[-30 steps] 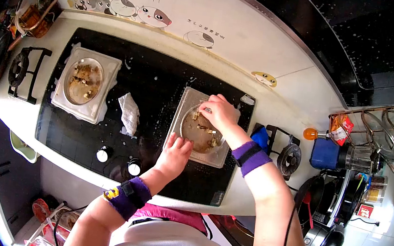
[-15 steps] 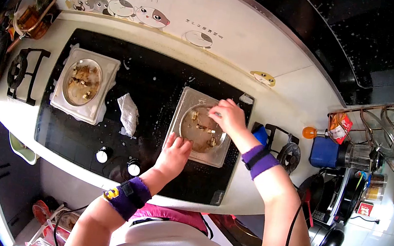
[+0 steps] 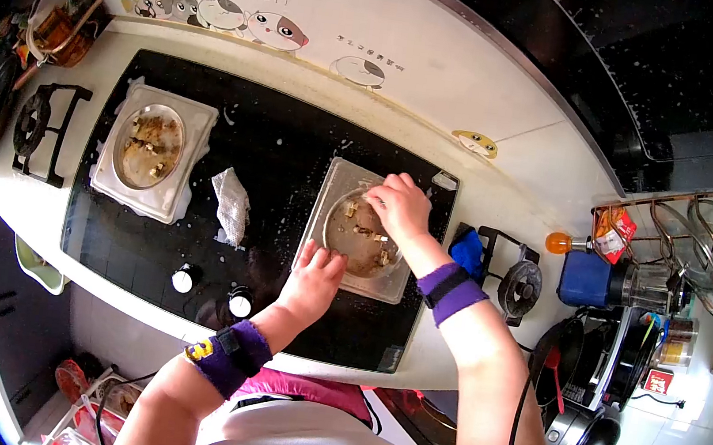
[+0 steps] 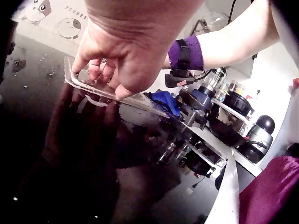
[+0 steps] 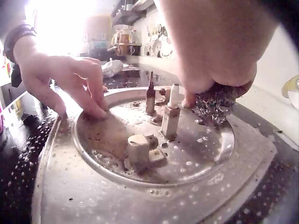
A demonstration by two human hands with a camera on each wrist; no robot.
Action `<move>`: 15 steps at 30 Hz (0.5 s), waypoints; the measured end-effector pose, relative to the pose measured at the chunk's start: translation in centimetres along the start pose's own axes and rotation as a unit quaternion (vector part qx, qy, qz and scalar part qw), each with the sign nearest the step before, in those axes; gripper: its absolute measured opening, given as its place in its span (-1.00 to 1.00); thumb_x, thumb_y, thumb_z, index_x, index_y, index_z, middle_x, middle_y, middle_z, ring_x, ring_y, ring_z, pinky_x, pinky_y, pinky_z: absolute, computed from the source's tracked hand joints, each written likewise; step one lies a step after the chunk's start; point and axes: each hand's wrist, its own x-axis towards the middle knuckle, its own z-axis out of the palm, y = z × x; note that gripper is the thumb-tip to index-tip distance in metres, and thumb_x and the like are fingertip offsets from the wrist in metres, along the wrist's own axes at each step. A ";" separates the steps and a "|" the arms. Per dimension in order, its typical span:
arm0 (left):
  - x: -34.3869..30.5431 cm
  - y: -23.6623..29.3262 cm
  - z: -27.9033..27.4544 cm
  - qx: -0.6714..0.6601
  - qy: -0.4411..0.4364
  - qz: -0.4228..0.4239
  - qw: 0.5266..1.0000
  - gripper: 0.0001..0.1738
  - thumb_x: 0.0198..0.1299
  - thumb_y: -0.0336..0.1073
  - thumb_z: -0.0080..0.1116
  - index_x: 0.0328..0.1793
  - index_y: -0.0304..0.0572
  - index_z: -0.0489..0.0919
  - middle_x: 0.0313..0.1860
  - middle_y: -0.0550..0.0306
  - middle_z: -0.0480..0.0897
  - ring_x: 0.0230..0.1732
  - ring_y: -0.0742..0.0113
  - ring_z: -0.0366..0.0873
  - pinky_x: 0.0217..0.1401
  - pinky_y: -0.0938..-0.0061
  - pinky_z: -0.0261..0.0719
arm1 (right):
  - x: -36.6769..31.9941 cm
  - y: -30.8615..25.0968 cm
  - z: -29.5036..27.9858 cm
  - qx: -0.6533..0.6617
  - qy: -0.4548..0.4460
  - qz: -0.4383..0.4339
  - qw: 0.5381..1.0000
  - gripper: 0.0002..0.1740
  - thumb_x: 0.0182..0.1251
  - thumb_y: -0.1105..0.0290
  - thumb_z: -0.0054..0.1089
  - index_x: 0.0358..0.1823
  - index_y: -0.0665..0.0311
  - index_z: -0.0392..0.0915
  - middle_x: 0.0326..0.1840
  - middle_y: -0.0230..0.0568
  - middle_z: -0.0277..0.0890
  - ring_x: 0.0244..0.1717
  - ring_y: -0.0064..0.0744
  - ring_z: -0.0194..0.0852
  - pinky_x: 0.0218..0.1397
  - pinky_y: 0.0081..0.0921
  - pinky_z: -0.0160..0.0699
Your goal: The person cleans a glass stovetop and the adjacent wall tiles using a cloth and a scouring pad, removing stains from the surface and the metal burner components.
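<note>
The square metal burner pan (image 3: 313, 217) lies on the black glass cooktop. Its round, stained well holds pale burner posts (image 5: 172, 122) and brown grime. My right hand (image 3: 401, 206) grips a steel wool scrubber (image 5: 216, 103) against the far side of the well, close behind the posts. The palm hides much of the scrubber. At the near left edge, my left hand (image 3: 314, 281) rests its fingertips (image 5: 96, 110) on the pan's rim, the thumb by the outer border. Water drops and suds dot the metal.
A second burner pan (image 3: 101, 175) sits at the cooktop's left. Between them lies a crumpled silvery cloth (image 3: 231, 205), with two knobs (image 3: 182, 278) in front. Off the right edge are a blue cloth (image 3: 467, 252) and a black pan support (image 3: 520, 287); another support (image 3: 54, 132) lies left.
My right hand, holding the scrubber, moved right and away from the posts, then back left toward them along the well's far side. My left hand stays on the pan's edge.
</note>
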 end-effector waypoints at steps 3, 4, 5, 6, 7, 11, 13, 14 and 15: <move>-0.2 0.1 0.2 -0.009 -0.009 -0.003 1.000 -0.47 0.24 -0.28 0.04 0.36 -0.21 0.54 0.20 0.08 0.49 0.31 0.05 0.38 0.64 0.00 0.10 | -0.7 0.2 -0.2 -0.005 0.009 0.015 1.000 -0.91 0.04 0.28 0.46 -0.49 0.01 0.69 -0.41 -0.45 0.46 -0.23 -0.28 0.50 -0.27 -0.28 0.59; -0.1 0.1 0.2 -0.006 -0.009 -0.003 1.000 -0.47 0.24 -0.28 0.04 0.35 -0.21 0.54 0.20 0.08 0.49 0.31 0.05 0.38 0.64 0.00 0.10 | -1.3 0.8 -0.4 -0.019 0.026 0.007 0.999 -0.89 0.03 0.30 0.46 -0.50 0.01 0.65 -0.42 -0.44 0.45 -0.23 -0.29 0.49 -0.28 -0.30 0.59; 0.0 0.0 0.2 -0.002 -0.008 -0.005 1.000 -0.47 0.24 -0.28 0.04 0.35 -0.21 0.54 0.20 0.08 0.49 0.30 0.05 0.38 0.64 0.00 0.11 | -1.8 1.0 -0.7 -0.029 0.011 0.026 0.999 -0.85 0.02 0.35 0.43 -0.54 0.02 0.58 -0.44 -0.43 0.42 -0.24 -0.29 0.49 -0.29 -0.30 0.58; 0.0 -0.1 0.1 0.005 -0.002 -0.001 1.000 -0.47 0.23 -0.28 0.05 0.35 -0.22 0.54 0.19 0.08 0.49 0.30 0.05 0.38 0.64 0.00 0.11 | -1.6 0.8 -0.7 -0.032 0.015 0.020 0.999 -0.84 0.03 0.36 0.42 -0.54 0.03 0.54 -0.44 -0.43 0.42 -0.24 -0.29 0.49 -0.29 -0.31 0.58; -0.1 -0.2 0.1 0.011 0.004 0.004 1.000 -0.47 0.23 -0.27 0.05 0.35 -0.22 0.54 0.19 0.08 0.49 0.30 0.06 0.39 0.64 0.01 0.11 | -1.6 0.6 -0.7 -0.034 0.017 0.017 0.999 -0.82 0.03 0.37 0.40 -0.54 0.04 0.51 -0.44 -0.42 0.42 -0.24 -0.30 0.49 -0.29 -0.31 0.58; -0.1 0.0 0.2 0.005 0.003 -0.003 1.000 -0.46 0.23 -0.26 0.06 0.35 -0.21 0.54 0.20 0.08 0.49 0.30 0.06 0.39 0.64 0.00 0.10 | -0.2 -0.2 0.3 -0.054 0.035 -0.037 0.997 -0.83 0.04 0.36 0.39 -0.50 0.06 0.50 -0.43 -0.40 0.42 -0.23 -0.31 0.50 -0.28 -0.31 0.58; 0.0 0.0 0.1 0.013 -0.012 0.004 1.000 -0.46 0.23 -0.26 0.05 0.36 -0.21 0.54 0.20 0.08 0.49 0.30 0.07 0.39 0.64 0.00 0.09 | -0.9 0.7 -0.4 -0.061 0.038 -0.038 0.997 -0.83 0.05 0.34 0.38 -0.48 0.07 0.50 -0.42 -0.40 0.43 -0.23 -0.31 0.50 -0.28 -0.32 0.59; -0.1 -0.1 0.0 0.017 -0.019 0.006 1.000 -0.46 0.23 -0.26 0.05 0.36 -0.20 0.54 0.21 0.08 0.49 0.30 0.07 0.39 0.64 -0.01 0.09 | -1.4 1.1 -0.5 -0.082 0.023 -0.027 0.996 -0.82 0.05 0.33 0.39 -0.48 0.06 0.50 -0.40 -0.41 0.45 -0.23 -0.30 0.51 -0.28 -0.33 0.60; 0.0 -0.2 0.1 0.018 -0.012 0.004 1.000 -0.46 0.23 -0.26 0.05 0.36 -0.21 0.54 0.21 0.09 0.49 0.30 0.07 0.39 0.64 -0.01 0.09 | -1.0 1.1 -0.5 -0.080 0.029 -0.037 0.996 -0.82 0.05 0.32 0.39 -0.48 0.06 0.50 -0.39 -0.41 0.46 -0.23 -0.31 0.51 -0.28 -0.33 0.60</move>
